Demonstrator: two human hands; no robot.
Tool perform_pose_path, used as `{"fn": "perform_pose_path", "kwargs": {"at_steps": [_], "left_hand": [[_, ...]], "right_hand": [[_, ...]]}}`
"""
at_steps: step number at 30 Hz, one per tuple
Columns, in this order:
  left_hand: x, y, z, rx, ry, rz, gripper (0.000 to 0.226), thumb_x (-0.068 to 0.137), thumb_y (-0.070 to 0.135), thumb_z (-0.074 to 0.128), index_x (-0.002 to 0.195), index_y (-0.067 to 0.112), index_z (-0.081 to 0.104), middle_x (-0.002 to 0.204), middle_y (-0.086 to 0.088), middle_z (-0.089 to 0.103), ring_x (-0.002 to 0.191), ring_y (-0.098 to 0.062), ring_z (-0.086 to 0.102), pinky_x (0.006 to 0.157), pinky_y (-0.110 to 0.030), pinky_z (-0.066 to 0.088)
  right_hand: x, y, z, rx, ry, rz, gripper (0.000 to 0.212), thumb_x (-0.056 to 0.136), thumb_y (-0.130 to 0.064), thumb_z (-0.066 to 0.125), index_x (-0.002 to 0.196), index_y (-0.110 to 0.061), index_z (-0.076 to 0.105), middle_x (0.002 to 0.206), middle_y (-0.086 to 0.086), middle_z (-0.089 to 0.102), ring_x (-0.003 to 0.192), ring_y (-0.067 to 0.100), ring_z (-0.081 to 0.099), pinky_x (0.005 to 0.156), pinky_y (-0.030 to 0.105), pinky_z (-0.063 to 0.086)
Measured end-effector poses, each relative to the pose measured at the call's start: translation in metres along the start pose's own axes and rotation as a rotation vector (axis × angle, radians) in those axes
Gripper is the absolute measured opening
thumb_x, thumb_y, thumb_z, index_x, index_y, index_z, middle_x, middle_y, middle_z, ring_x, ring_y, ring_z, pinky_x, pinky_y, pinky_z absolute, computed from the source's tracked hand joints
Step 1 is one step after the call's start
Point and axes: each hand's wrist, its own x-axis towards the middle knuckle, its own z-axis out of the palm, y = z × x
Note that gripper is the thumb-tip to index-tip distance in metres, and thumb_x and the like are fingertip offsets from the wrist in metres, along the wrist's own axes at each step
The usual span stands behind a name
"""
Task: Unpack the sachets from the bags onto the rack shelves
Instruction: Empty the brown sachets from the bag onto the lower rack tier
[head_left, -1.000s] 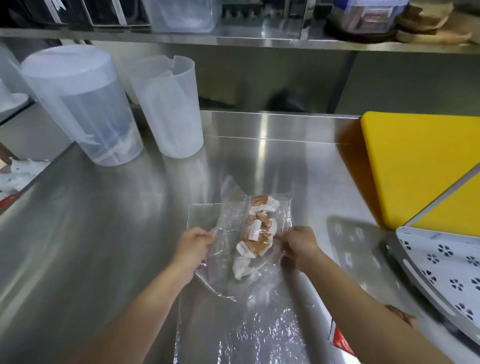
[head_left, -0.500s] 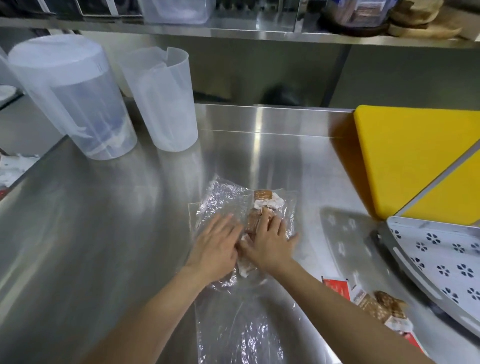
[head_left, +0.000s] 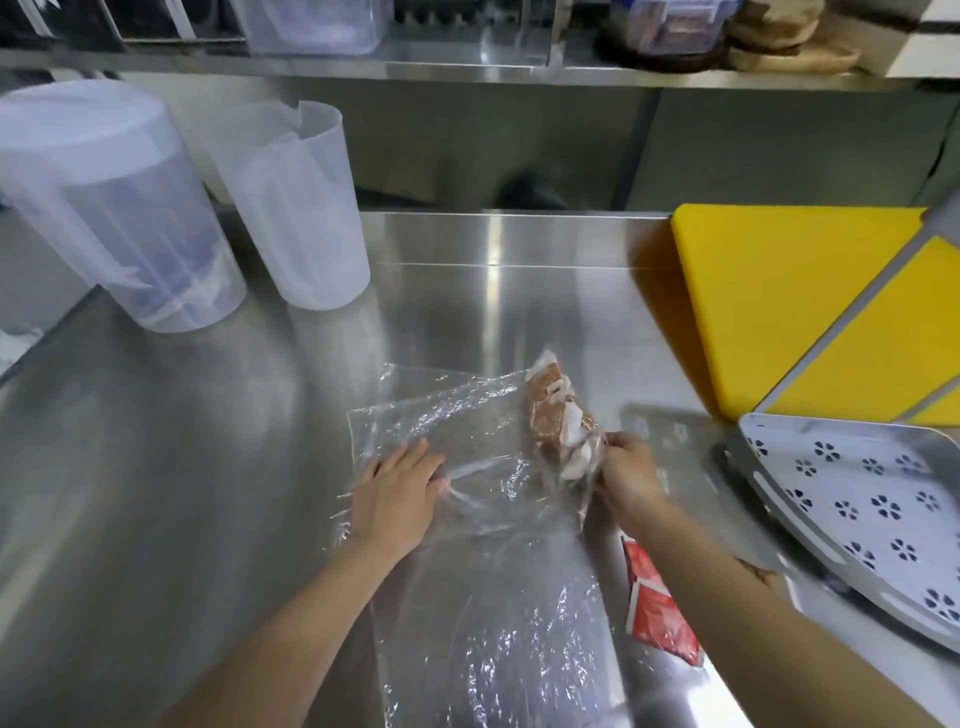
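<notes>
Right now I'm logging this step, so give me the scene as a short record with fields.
left hand: flat, pressing the clear bag to the counter
right hand: pinching the bag's right edge beside the brown sachets
sachets: bunched inside the bag
rack shelf: right, no sachets visible
red sachet: on counter under right forearm

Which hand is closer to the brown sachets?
The right hand. It grips the clear bag right at the bundle of brown sachets, touching it. The left hand lies flat on the bag, well off to the left of the sachets.
</notes>
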Motion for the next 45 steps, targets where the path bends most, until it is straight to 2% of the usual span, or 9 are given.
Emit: {"fn": "perform_pose_path", "kwargs": {"at_steps": [6, 10, 13, 17, 25, 29, 33, 40, 45], "left_hand": [[0.004, 0.014, -0.009, 0.105, -0.001, -0.078, 0.010, 0.078, 0.017, 0.063, 0.088, 0.015, 0.063, 0.091, -0.001, 0.070, 0.093, -0.023, 0.066, 0.103, -0.045, 0.034], [0.002, 0.032, -0.013, -0.116, 0.026, 0.132, 0.030, 0.077, 0.025, 0.060, 0.105, 0.013, 0.060, 0.100, -0.005, 0.068, 0.093, -0.030, 0.064, 0.088, -0.033, 0.033], [-0.008, 0.056, -0.029, -0.419, -0.344, 0.143, 0.068, 0.081, 0.057, 0.053, 0.136, 0.024, 0.033, 0.134, 0.002, 0.053, 0.122, -0.022, 0.049, 0.102, -0.034, 0.034], [-0.017, 0.070, -0.034, -0.148, -0.599, 0.323, 0.112, 0.062, 0.074, 0.058, 0.145, 0.034, -0.005, 0.158, 0.005, 0.008, 0.145, -0.016, 0.008, 0.118, -0.045, 0.007], [-0.013, 0.051, -0.022, -0.157, -0.394, 0.239, 0.048, 0.095, 0.011, 0.035, 0.139, 0.031, 0.034, 0.143, 0.001, 0.046, 0.134, -0.020, 0.038, 0.109, -0.037, 0.026], [-0.005, 0.054, -0.036, -0.311, -0.325, 0.101, 0.022, 0.097, 0.027, 0.036, 0.113, 0.023, 0.051, 0.103, -0.008, 0.067, 0.094, -0.032, 0.060, 0.078, -0.040, 0.047], [0.010, 0.058, -0.068, -0.384, -0.095, 0.050, 0.014, 0.093, 0.030, 0.047, 0.090, 0.022, 0.058, 0.082, -0.001, 0.069, 0.080, -0.029, 0.062, 0.070, -0.036, 0.047], [0.056, 0.062, -0.151, -0.167, -0.033, 0.130, 0.016, 0.085, 0.020, 0.058, 0.098, 0.029, 0.060, 0.093, 0.013, 0.069, 0.095, -0.018, 0.063, 0.079, -0.031, 0.047], [0.067, 0.075, -0.217, -0.130, 0.244, 0.178, 0.016, 0.090, 0.021, 0.051, 0.095, 0.027, 0.065, 0.097, 0.009, 0.070, 0.093, -0.020, 0.060, 0.071, -0.029, 0.038]], "right_hand": [[0.009, -0.005, -0.034, -0.590, 0.045, -0.064, 0.034, 0.085, -0.007, 0.059, 0.118, -0.003, 0.051, 0.112, 0.019, 0.062, 0.100, 0.033, 0.060, 0.089, 0.046, 0.052], [-0.004, -0.011, -0.049, -0.962, -0.048, -0.495, 0.079, 0.082, -0.009, 0.064, 0.143, -0.036, 0.023, 0.146, 0.013, 0.032, 0.131, 0.032, 0.036, 0.107, 0.049, 0.034], [-0.003, -0.012, -0.058, -1.256, -0.232, -0.698, 0.044, 0.086, -0.027, 0.058, 0.128, -0.040, 0.050, 0.152, -0.003, 0.028, 0.140, 0.026, 0.019, 0.111, 0.051, 0.014], [0.001, -0.006, -0.058, -0.978, -0.213, -0.664, 0.020, 0.087, -0.031, 0.057, 0.100, -0.028, 0.072, 0.135, -0.007, 0.053, 0.130, 0.018, 0.037, 0.109, 0.045, 0.020], [-0.006, 0.001, -0.054, -1.321, -0.596, -0.591, 0.067, 0.079, -0.024, 0.065, 0.134, -0.048, 0.036, 0.158, -0.004, 0.004, 0.144, 0.022, 0.006, 0.114, 0.054, 0.005], [-0.014, -0.005, -0.053, -1.038, -0.482, -0.659, 0.040, 0.083, -0.016, 0.052, 0.118, -0.034, 0.062, 0.154, -0.006, 0.025, 0.144, 0.016, 0.012, 0.117, 0.050, 0.007], [-0.023, -0.026, -0.050, -0.458, -0.438, -0.554, 0.033, 0.085, 0.005, 0.051, 0.109, -0.010, 0.068, 0.128, -0.005, 0.056, 0.125, 0.005, 0.044, 0.107, 0.016, 0.033], [-0.033, -0.072, -0.039, 0.111, -0.209, -0.497, 0.021, 0.079, 0.012, 0.053, 0.082, -0.003, 0.068, 0.062, -0.005, 0.071, 0.057, 0.002, 0.064, 0.057, 0.014, 0.051], [-0.045, -0.097, -0.049, 0.182, -0.097, -0.624, 0.016, 0.085, -0.002, 0.055, 0.083, -0.011, 0.069, 0.069, -0.006, 0.072, 0.069, 0.006, 0.065, 0.069, 0.019, 0.049]]}}
